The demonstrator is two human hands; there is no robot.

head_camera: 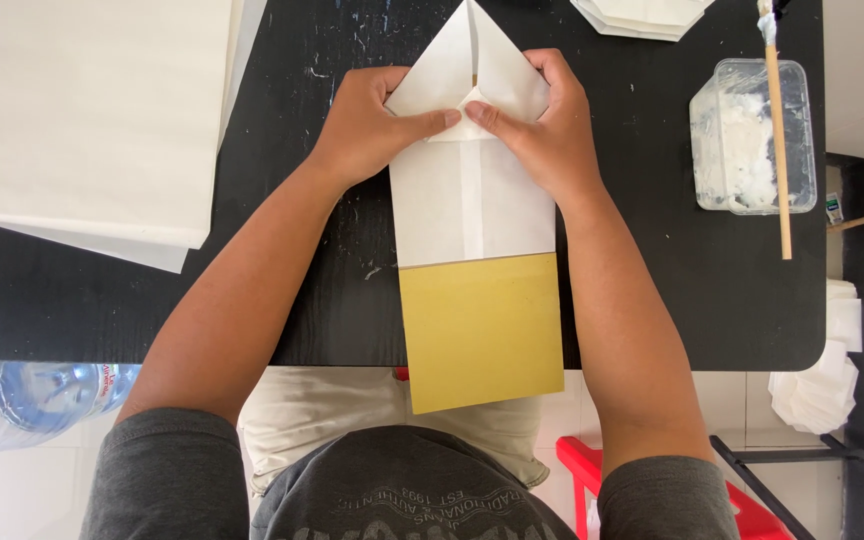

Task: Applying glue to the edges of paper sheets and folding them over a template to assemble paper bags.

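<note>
- Two hands pressed a folded white-and-gold paper sheet lying mid-table on the black table, its gold end overhanging the near edge (it could slide).
- Left hand lay flat, fingers extended on a flap.
- Right hand did likewise; uneven pressure might skew the crease.

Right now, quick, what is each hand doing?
Left hand: pressing down on the folded white paper, fingers flat, gripping nothing.
Right hand: pressing on the same paper, fingertips at the centre fold.
</note>
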